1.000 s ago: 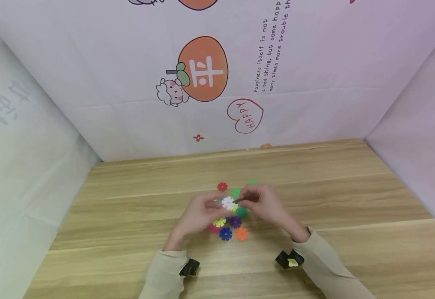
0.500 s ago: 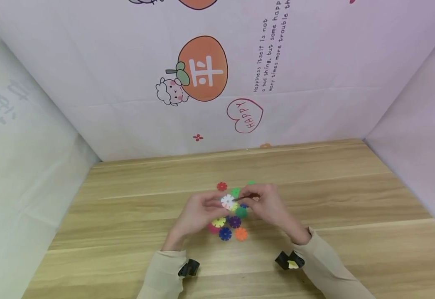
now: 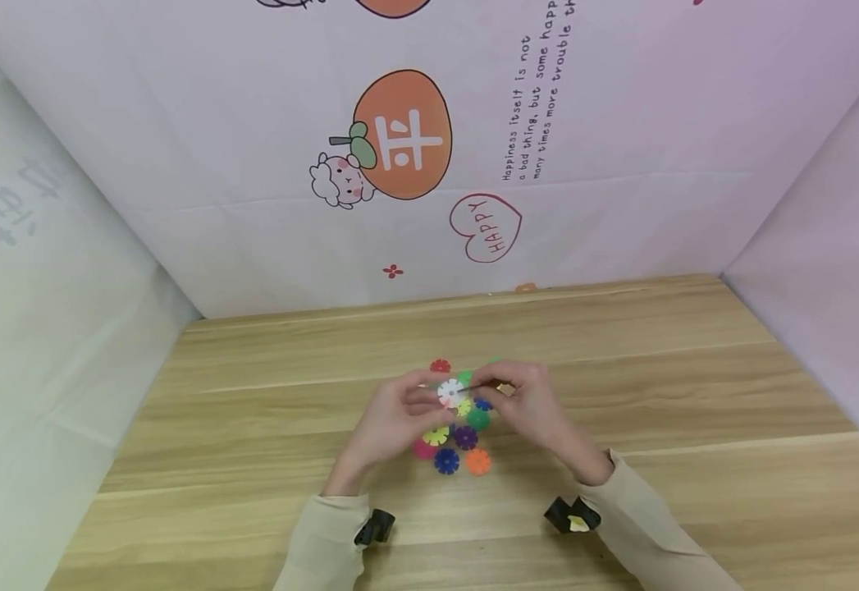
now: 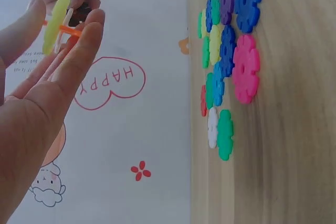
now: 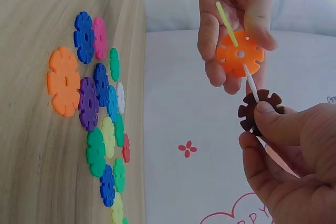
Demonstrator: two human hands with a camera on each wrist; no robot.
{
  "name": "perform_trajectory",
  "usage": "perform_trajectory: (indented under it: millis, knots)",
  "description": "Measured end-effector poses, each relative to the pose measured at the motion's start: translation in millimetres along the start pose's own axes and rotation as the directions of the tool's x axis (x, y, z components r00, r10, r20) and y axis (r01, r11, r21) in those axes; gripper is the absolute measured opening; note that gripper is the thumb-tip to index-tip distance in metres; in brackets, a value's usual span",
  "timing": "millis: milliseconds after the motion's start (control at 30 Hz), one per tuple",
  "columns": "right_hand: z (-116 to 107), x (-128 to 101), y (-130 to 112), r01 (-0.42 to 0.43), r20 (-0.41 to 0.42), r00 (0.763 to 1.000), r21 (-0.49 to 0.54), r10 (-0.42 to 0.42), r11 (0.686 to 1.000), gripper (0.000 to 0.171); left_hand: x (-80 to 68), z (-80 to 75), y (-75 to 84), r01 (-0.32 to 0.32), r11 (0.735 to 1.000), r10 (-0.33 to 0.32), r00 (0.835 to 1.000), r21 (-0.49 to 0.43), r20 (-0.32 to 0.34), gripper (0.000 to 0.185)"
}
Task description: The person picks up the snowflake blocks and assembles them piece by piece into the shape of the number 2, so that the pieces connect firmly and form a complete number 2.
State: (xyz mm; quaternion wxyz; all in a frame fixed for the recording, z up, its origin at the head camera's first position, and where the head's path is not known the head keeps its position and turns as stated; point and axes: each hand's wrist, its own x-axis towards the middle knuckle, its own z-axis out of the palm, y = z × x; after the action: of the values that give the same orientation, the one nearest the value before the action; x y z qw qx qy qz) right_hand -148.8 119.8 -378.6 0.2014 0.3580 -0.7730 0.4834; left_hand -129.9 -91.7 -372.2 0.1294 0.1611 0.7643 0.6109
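My left hand [image 3: 390,420] pinches an orange notched plastic disc [image 5: 227,56] between thumb and fingers. A yellow disc [image 4: 56,23] and a white disc [image 3: 450,393] are slotted into the orange one and stand crosswise to it. With thumb and fingertips, my right hand [image 3: 527,402] pinches a dark brown disc [image 5: 247,113]. The brown disc meets the white disc's outer edge; how deep they are slotted cannot be seen. Both hands are raised above the table, the left facing the right. In the head view the brown disc appears only as a thin dark line.
Under the hands, several loose notched discs lie flat on the wooden table [image 3: 267,427], among them an orange disc [image 3: 478,461], a purple disc [image 3: 466,437], a blue disc [image 3: 447,461] and a pink disc [image 4: 245,69]. White printed cloth walls [image 3: 252,246] enclose the table's back and sides.
Both hands stay nearly in place. The joined discs and the brown disc have risen slightly in the head view, still held together.
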Motion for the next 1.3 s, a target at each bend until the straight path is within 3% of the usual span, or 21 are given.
perform_trajectory:
  millis: [167,333,467,667,1133,1300]
  knots:
    - [-1.4,-0.1,1.1,-0.061,0.050,0.997,0.057,0.058,0.997,0.019,-1.2,-2.3,1.0,-0.001,1.000,0.000,0.999,0.019,0.041,0.044]
    - [-3.8,-0.5,1.9,-0.098,0.088,0.992,0.039,0.094,0.994,0.019,0.0,-1.7,-0.4,-0.027,1.000,0.026,0.997,0.014,0.073,0.043]
    - [-4.4,-0.6,2.0,-0.098,0.115,0.989,0.032,0.093,0.995,0.020,1.6,-0.5,-2.3,-0.021,1.000,0.021,0.998,0.003,0.066,0.043]
    - [-1.5,-1.9,1.8,-0.076,0.151,0.986,0.014,0.073,0.997,0.016,4.8,3.6,-8.5,-0.026,0.997,0.024,0.999,0.078,0.023,0.037]
    - [5.2,-2.9,1.6,-0.055,0.125,0.991,0.003,0.054,0.998,0.020,5.6,6.1,-12.5,-0.040,0.994,0.039,0.999,0.098,0.016,0.031]
    - [3.9,-3.7,1.5,-0.110,0.142,0.984,0.025,0.105,0.994,0.020,4.8,4.7,-9.8,-0.036,0.993,0.037,0.999,0.116,-0.006,0.028]
